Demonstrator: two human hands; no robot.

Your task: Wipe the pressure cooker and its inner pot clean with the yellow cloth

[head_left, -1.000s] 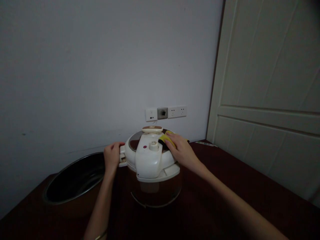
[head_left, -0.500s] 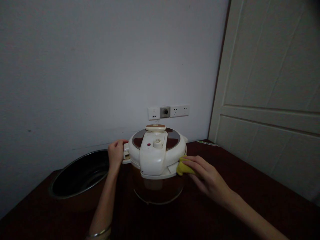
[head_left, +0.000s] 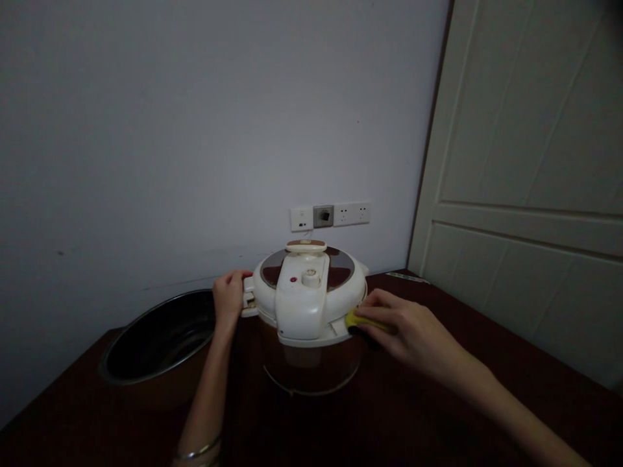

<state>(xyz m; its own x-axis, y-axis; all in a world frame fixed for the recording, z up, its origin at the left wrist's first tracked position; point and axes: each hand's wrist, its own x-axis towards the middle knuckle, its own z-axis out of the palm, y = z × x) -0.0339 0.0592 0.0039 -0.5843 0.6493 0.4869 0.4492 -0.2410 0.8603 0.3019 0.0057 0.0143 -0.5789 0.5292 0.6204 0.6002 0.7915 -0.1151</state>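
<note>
A white-lidded cooker (head_left: 302, 311) is seen on a dark red table (head_left: 467, 395), beside an open pot (head_left: 160, 340); it could be skidded potward by hard sideways pressure. At its rim, a yellow cloth (head_left: 354, 320) is pinched in the right hand's (head_left: 413, 327) nearly closed fingers; the side handle (head_left: 248, 285) is gripped by the curled left hand (head_left: 228, 298).

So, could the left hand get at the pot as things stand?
Probably yes, once it lets go: the left hand seems to hold the handle of the cooker, but the pot looks close by, mouth open, with nothing visible between.
</note>
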